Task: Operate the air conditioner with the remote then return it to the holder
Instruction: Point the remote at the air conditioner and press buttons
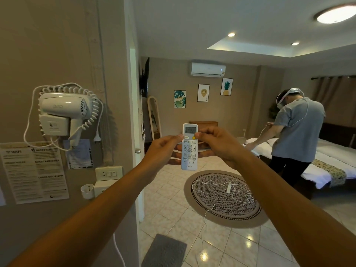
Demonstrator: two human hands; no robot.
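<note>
Two hands met on the remote [189, 147], held upright at arm's length with its long axis vertical and its top end aimed toward the air conditioner [208, 69] high on the far wall. Left hand [163, 151] clamped the left edge; right hand [217, 145] closed on the right, thumb at the yellow button. Nothing blocked the line across. The holder [87, 190] (that white cup, I'd judge) sat low on the left wall, nearer the left hand, beneath the hair dryer [63, 110].
</note>
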